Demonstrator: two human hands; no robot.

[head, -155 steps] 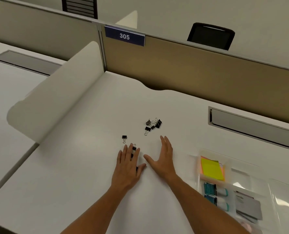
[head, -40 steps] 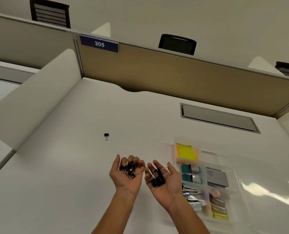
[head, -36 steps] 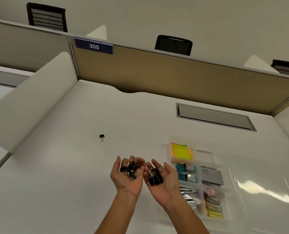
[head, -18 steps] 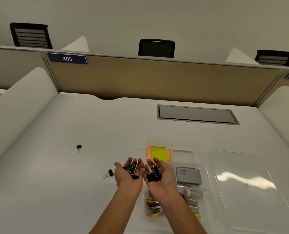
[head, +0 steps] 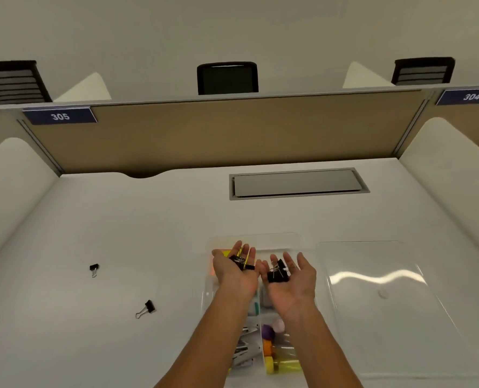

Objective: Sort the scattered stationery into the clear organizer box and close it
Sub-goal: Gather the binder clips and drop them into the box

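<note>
Both hands sit palm-up right over the clear organizer box (head: 260,326). The left hand (head: 234,271) cups a bunch of black binder clips (head: 242,261), fingers loosely curled around them; the right hand (head: 291,275) is flatter, fingers spread, with more clips (head: 278,273) lying in the palm. Just right of the right hand lies the box's clear lid (head: 381,303), flat on the desk (head: 120,225). Well left of the left hand, two stray clips, (head: 146,308) and (head: 93,268), sit on open desk. Beyond the fingertips it's bare up to the cable hatch (head: 298,182) and the divider wall (head: 218,130).

A tan partition (head: 227,130) carrying blue plates 305 (head: 60,116) and 304 (head: 469,96) backs the white desk (head: 120,233).
</note>
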